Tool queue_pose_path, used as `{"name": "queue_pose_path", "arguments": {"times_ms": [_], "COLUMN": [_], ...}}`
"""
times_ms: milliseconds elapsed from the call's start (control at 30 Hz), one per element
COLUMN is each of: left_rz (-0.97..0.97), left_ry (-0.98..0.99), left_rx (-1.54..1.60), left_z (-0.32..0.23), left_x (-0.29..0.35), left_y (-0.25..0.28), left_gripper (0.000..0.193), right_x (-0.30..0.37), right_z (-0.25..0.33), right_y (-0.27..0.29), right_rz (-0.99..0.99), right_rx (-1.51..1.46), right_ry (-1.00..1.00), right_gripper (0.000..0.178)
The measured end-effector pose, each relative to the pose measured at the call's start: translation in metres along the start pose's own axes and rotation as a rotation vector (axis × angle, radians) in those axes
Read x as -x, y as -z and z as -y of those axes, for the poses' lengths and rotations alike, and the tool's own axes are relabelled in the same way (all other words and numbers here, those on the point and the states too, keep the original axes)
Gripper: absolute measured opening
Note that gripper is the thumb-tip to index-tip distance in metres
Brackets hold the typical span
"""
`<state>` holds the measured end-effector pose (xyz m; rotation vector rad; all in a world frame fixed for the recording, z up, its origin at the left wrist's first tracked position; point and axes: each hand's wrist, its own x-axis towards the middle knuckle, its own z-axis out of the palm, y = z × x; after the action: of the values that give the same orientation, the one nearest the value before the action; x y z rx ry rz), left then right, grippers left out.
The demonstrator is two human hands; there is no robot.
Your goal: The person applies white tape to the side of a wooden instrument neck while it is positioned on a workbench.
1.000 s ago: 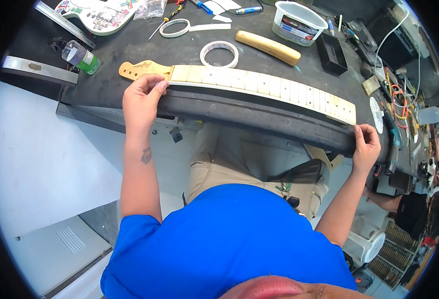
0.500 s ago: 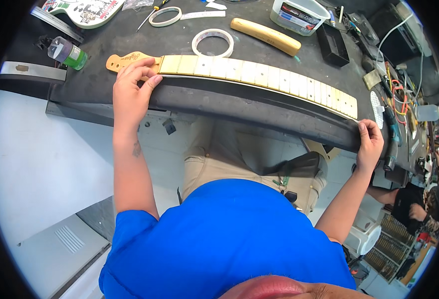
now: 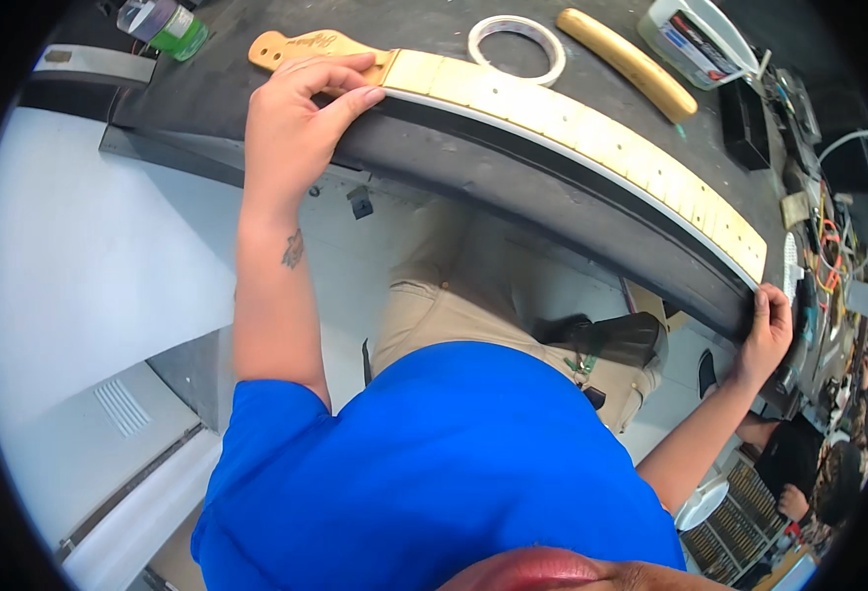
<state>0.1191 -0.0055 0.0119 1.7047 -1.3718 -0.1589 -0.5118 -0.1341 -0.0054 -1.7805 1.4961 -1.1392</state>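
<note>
A light-wood guitar neck (image 3: 572,126) with frets and dark dot inlays lies along the padded bench edge, its headstock (image 3: 301,51) at the left. Along its near side runs a thin white strip (image 3: 613,172). My left hand (image 3: 296,118) is closed over the neck where it meets the headstock, the thumb against the near edge by the strip's end. At the opposite end, my right hand (image 3: 771,330) pinches the strip's tip between thumb and fingers, just beyond the heel. What lies under my left fingers is partly hidden.
Beyond the neck are a roll of tape (image 3: 515,49), a curved wooden block (image 3: 626,64), a white tub (image 3: 700,41) and a black box (image 3: 745,123). A green-liquid bottle (image 3: 163,28) stands far left. Tools and cables crowd the right; another person (image 3: 798,468) is lower right.
The view has tilted and come closer, so the neck looks larger and slopes more steeply to the right. Both hands keep their places at its two ends.
</note>
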Motion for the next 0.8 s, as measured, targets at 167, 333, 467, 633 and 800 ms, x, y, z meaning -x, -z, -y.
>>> {"name": "queue_pose_path", "arguments": {"times_ms": [167, 333, 467, 633, 800], "left_rz": [0.001, -0.022, -0.001, 0.000, 0.007], "left_ry": [0.014, -0.013, 0.024, 0.046, 0.040], "left_rx": [0.037, 0.042, 0.057, 0.103, 0.082], "left_z": [-0.0010, 0.0048, 0.0024, 0.0018, 0.0035], "left_x": [-0.0013, -0.0030, -0.0027, -0.0028, -0.0025], "left_y": [-0.0020, -0.0038, -0.0018, -0.0028, -0.0021], "left_gripper": [0.012, 0.013, 0.012, 0.012, 0.011], "right_x": [-0.0009, -0.0023, -0.0017, -0.0024, -0.0030], "right_z": [0.0018, 0.0001, 0.0025, 0.0011, -0.0004], "right_y": [-0.0010, 0.0026, 0.0010, 0.0026, 0.0014], "right_rz": [-0.001, 0.004, 0.006, 0.011, 0.016], "right_rx": [0.027, 0.040, 0.052, 0.058, 0.038], "right_ry": [-0.003, 0.005, 0.008, 0.018, 0.020], "right_gripper": [0.018, 0.018, 0.019, 0.019, 0.017]}}
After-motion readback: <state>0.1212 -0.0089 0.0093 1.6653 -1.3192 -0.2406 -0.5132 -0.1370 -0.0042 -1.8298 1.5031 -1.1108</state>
